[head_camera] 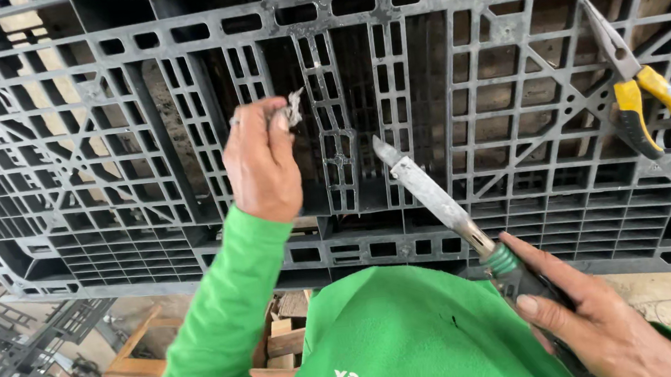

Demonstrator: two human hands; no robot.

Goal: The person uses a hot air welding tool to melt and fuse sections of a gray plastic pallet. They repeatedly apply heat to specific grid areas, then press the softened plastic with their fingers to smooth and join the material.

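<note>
Pallet [440, 80]: black plastic grid pallet, fills the upper view from 9 o'clock to 3 o'clock; ribbed cells and diagonal braces face the camera.
Left hand [261, 161]: raised against the pallet just left of centre, fingers closed in a pinch on a small grey scrap; a ring shows on one finger.
Scrap [292, 107]: pale, ragged fragment at the fingertips, at 12 o'clock of the left hand, in front of the pallet ribs; whether it touches them cannot be told.
Right hand [603, 323]: at 5 o'clock in the view, wrapped around the dark handle of the knife.
Knife [426, 188]: worn flat metal blade with a green band at the handle; tip points to 11 o'clock, near the central rib column, well apart from the scrap.
Pliers [642, 89]: yellow-and-black handles, long nose pointing to 11 o'clock; rest on the pallet grid at 2 o'clock, untouched by either hand.
Sleeves and shirt [400, 346]: bright green, at 6 o'clock.
Wooden crate [147, 362]: at 7 o'clock below the pallet, beside wood offcuts [287, 328].
</note>
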